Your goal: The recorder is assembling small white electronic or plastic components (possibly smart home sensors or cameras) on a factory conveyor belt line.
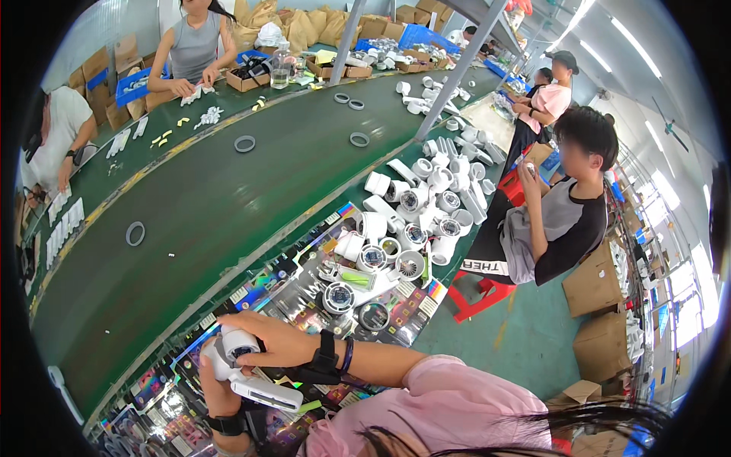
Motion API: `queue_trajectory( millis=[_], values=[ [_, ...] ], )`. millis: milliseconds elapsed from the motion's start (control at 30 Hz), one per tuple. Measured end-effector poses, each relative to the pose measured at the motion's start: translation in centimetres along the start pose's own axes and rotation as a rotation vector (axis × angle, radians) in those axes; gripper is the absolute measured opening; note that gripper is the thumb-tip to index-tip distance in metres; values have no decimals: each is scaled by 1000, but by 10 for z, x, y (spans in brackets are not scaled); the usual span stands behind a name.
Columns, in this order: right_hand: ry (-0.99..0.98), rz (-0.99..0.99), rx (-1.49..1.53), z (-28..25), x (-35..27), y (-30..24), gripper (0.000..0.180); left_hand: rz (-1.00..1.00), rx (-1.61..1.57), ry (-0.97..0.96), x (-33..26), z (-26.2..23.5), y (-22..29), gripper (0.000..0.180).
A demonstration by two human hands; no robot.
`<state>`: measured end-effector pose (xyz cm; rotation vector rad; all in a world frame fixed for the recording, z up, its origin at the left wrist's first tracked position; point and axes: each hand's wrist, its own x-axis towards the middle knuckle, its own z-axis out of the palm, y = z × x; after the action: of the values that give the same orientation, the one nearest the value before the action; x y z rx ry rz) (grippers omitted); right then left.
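Low in the view, both my hands are closed around a white device with a round head and a long handle. My right hand wraps over the round head from above, fingers bent round its rim. From below and left, my left hand grips the same device; most of its fingers are hidden behind it. The handle points toward the lower right, tilted over the printed sheets. Just right of my hands lie a round part with a dark ringed centre and a dark-rimmed ring.
White housings are heaped on the bench beyond my right hand. A green conveyor belt runs past on the left, carrying several grey rings. A seated co-worker is at the right; another works across the belt. A slanted metal post stands ahead.
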<state>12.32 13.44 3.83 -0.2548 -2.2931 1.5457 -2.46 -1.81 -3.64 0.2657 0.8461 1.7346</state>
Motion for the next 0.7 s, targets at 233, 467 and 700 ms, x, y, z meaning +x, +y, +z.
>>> queue_trajectory(
  millis=[233,467,700],
  values=[
    [47,174,87,-4,0,-8,72,13,74,123,-4,17,3,52],
    [130,-10,16,1,-3,2,65,7,45,127,-2,33,9,57],
    [99,-94,72,4,4,7,60,-16,35,123,-8,46,16,61]
  ],
)
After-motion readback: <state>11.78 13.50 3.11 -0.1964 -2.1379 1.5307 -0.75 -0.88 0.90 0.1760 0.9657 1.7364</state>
